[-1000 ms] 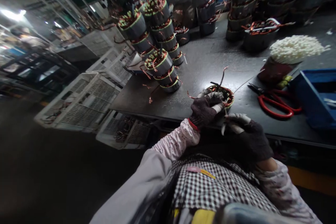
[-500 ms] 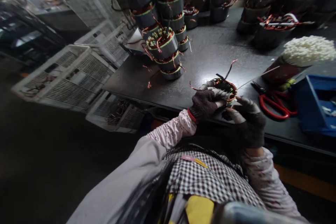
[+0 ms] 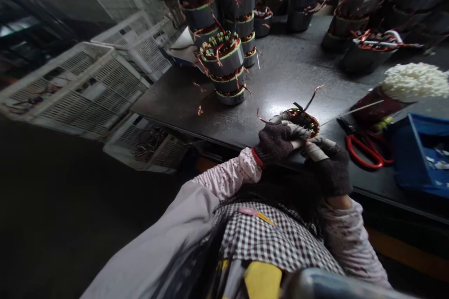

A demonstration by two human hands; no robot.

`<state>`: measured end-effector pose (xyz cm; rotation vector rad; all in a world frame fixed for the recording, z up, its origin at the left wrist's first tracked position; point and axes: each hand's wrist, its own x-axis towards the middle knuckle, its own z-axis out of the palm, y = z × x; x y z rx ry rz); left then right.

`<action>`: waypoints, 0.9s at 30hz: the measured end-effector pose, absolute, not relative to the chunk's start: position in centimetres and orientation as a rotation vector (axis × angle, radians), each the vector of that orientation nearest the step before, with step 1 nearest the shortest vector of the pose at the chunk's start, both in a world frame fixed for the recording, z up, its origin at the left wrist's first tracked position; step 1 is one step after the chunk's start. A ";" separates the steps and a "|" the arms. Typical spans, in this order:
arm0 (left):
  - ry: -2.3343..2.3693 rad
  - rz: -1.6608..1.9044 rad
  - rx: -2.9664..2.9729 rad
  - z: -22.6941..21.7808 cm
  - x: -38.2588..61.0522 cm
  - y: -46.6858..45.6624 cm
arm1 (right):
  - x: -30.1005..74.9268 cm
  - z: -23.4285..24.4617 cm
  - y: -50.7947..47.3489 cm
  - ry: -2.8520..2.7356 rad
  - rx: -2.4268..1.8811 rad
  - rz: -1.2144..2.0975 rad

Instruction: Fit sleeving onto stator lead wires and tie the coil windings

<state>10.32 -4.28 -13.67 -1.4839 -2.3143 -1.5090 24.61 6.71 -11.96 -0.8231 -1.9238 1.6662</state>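
Note:
A motor stator [image 3: 304, 120] with copper windings and loose wire ends sits at the table's near edge. My left hand [image 3: 278, 141], in a dark glove with taped fingers, is closed around its left and near side. My right hand [image 3: 329, 166], gloved and taped likewise, has its fingers pinched together at the stator's near right rim. What those fingertips grip is hidden. A thin white strand [image 3: 352, 113] stretches from beside the stator up towards the right. Red-handled scissors [image 3: 368, 149] lie right of my right hand.
Stacked stators [image 3: 224, 63] stand at the back left, with more stators [image 3: 368, 51] at the back right. A dark red container [image 3: 372, 105] holds many white strands. A blue bin [image 3: 407, 154] is at the right. White plastic crates [image 3: 87, 88] stand left of the dark table [image 3: 168, 98].
My right hand's fingers have closed in from apart to a pinch at the stator's near rim. My left hand keeps its hold. The camera view has shifted slightly.

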 end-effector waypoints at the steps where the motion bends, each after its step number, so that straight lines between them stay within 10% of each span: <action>1: -2.318 -1.495 -1.480 -13.7 10.3 -4.3 | 24.5 -11.7 6.9 -1.935 -0.836 1.687; 14: -2.324 -1.487 -1.573 -13.3 9.9 -4.8 | 24.1 -11.6 8.0 -2.061 -0.841 1.753; 27: -2.650 -1.664 -1.083 -11.9 9.6 -4.6 | 22.2 -12.2 9.7 -2.447 -0.179 0.713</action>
